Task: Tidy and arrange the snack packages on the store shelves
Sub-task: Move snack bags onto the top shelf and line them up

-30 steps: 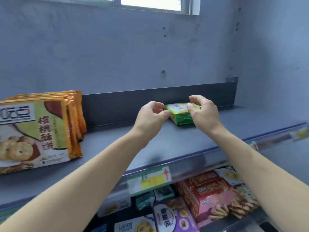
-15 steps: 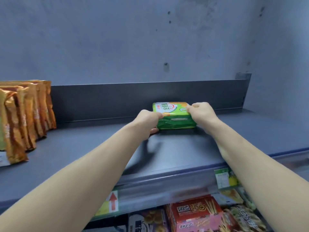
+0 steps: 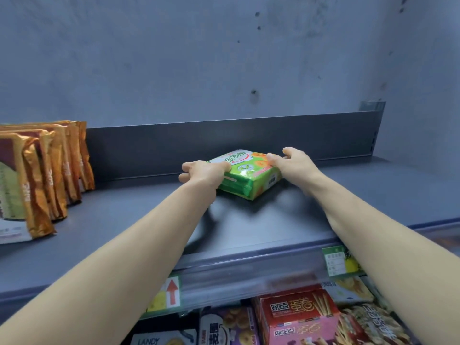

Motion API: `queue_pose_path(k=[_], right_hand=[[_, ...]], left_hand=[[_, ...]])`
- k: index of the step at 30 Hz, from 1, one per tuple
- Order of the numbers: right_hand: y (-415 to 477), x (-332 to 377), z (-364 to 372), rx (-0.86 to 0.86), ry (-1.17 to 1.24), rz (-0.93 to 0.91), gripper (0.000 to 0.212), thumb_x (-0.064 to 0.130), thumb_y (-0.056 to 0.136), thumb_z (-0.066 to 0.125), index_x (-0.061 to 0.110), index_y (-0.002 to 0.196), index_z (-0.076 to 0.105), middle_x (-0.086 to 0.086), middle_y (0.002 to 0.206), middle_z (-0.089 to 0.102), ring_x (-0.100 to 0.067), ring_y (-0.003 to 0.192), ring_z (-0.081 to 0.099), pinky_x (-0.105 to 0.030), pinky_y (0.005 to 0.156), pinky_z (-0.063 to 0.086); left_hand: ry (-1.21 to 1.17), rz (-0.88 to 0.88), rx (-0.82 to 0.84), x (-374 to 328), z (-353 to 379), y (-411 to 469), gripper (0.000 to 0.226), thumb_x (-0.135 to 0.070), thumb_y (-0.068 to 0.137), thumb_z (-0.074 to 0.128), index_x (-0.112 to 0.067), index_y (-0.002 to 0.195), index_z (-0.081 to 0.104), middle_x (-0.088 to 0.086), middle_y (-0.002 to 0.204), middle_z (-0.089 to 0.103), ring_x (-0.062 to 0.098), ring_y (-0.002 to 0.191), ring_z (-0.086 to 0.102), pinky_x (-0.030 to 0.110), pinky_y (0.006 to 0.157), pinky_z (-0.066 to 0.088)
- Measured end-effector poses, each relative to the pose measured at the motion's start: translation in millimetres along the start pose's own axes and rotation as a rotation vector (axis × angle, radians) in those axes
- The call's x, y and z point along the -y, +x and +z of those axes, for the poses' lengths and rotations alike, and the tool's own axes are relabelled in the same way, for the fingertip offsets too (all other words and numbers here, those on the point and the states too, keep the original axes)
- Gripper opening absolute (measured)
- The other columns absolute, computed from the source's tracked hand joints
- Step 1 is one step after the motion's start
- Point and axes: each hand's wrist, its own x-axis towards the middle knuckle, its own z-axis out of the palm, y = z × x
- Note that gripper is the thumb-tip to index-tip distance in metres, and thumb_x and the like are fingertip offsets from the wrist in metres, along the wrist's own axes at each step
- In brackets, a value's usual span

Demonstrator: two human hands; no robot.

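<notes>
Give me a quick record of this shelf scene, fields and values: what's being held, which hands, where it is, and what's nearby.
held item: green pack
left hand: grips the pack's left end
right hand: grips the pack's right end
place: top shelf, toward the back
resting or lifted: cannot tell
to the left: gold packs, standing in a row, apart from it
shelf below: red box

Cool, even light from above leaves soft, smeared shadows on the grey shelf [image 3: 124,220]; frame edges bow and blur slightly.
</notes>
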Motion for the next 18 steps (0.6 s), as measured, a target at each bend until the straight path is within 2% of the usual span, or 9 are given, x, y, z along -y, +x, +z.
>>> queue_pose_path(k=[2, 4, 5, 6, 8, 10, 12, 16, 18], right_hand=[[-1, -3, -1, -0.023, 0.016, 0.036, 0.061, 0.047, 0.088, 0.056, 0.007, 0.134, 0.048, -0.008, 0.137, 0.051, -0.026, 0.131, 0.040, -0.032, 0.095, 0.043], [-3, -3, 0, -0.011, 0.053, 0.034, 0.041, 0.044, 0.087, 0.058, 0.007, 0.104, 0.067, -0.011, 0.116, 0.064, -0.024, 0.116, 0.053, -0.025, 0.067, 0.046], [-5, -2, 1, 0.005, 0.078, 0.024, 0.034, 0.043, 0.087, 0.058, 0.010, 0.089, 0.070, -0.011, 0.105, 0.067, -0.023, 0.106, 0.057, -0.024, 0.061, 0.045], [-6, 0, 2, 0.025, 0.106, 0.018, 0.031, 0.041, 0.087, 0.059, 0.012, 0.083, 0.069, -0.010, 0.097, 0.067, -0.023, 0.097, 0.059, -0.024, 0.062, 0.046], [-8, 1, 2, 0.077, 0.173, 0.030, 0.027, 0.037, 0.087, 0.061, 0.011, 0.090, 0.066, -0.007, 0.091, 0.066, -0.020, 0.082, 0.059, -0.028, 0.070, 0.047], [-8, 0, 3, 0.104, 0.222, 0.048, 0.027, 0.036, 0.085, 0.064, 0.010, 0.093, 0.062, -0.009, 0.095, 0.067, -0.021, 0.081, 0.060, -0.033, 0.078, 0.050], [-10, 2, 2, 0.111, 0.298, 0.057, 0.025, 0.033, 0.082, 0.068, 0.011, 0.090, 0.059, -0.011, 0.096, 0.068, -0.023, 0.083, 0.064, -0.040, 0.085, 0.052], [-19, 15, -4, 0.098, 0.533, 0.013, 0.012, 0.017, 0.086, 0.066, 0.011, 0.081, 0.057, -0.010, 0.082, 0.067, -0.023, 0.072, 0.064, -0.036, 0.070, 0.056], [-24, 23, -4, 0.067, 0.549, -0.029, 0.012, 0.016, 0.086, 0.066, 0.013, 0.078, 0.057, -0.011, 0.086, 0.068, -0.027, 0.079, 0.063, -0.042, 0.080, 0.053]], left_hand=[[0.010, 0.024, -0.017, -2, -3, -2, 0.061, -0.027, 0.072, 0.079, -0.009, 0.106, 0.031, 0.007, 0.112, 0.031, 0.023, 0.092, 0.040, 0.028, 0.077, 0.042], [-0.013, 0.012, 0.084, -2, -3, -3, 0.083, -0.035, 0.049, 0.086, -0.002, 0.112, 0.043, 0.005, 0.117, 0.044, 0.025, 0.097, 0.053, 0.030, 0.080, 0.048], [-0.011, 0.005, 0.115, -1, -3, 0, 0.096, -0.038, 0.034, 0.084, 0.000, 0.115, 0.051, 0.007, 0.118, 0.053, 0.027, 0.097, 0.060, 0.034, 0.083, 0.053], [0.002, 0.001, 0.135, 2, -2, 8, 0.096, -0.038, 0.029, 0.081, -0.003, 0.115, 0.057, 0.010, 0.116, 0.059, 0.029, 0.095, 0.064, 0.039, 0.083, 0.055], [0.008, 0.004, 0.169, 2, -4, 7, 0.071, -0.029, 0.047, 0.081, -0.005, 0.110, 0.061, 0.012, 0.111, 0.064, 0.030, 0.094, 0.066, 0.039, 0.084, 0.056], [-0.022, 0.012, 0.206, -1, -9, -1, 0.044, -0.014, 0.067, 0.079, -0.002, 0.105, 0.062, 0.014, 0.106, 0.068, 0.029, 0.093, 0.068, 0.040, 0.085, 0.056], [-0.076, 0.026, 0.220, -4, -12, -3, 0.031, -0.002, 0.073, 0.075, 0.000, 0.101, 0.062, 0.018, 0.102, 0.069, 0.033, 0.090, 0.069, 0.046, 0.084, 0.056], [-0.140, 0.161, 0.165, -12, -18, -9, 0.043, 0.014, 0.071, 0.067, -0.005, 0.108, 0.058, 0.013, 0.107, 0.067, 0.030, 0.091, 0.067, 0.045, 0.082, 0.056], [-0.170, 0.255, 0.148, -21, -27, -18, 0.059, 0.019, 0.071, 0.061, -0.010, 0.121, 0.051, 0.004, 0.109, 0.062, 0.023, 0.095, 0.062, 0.036, 0.080, 0.054]])
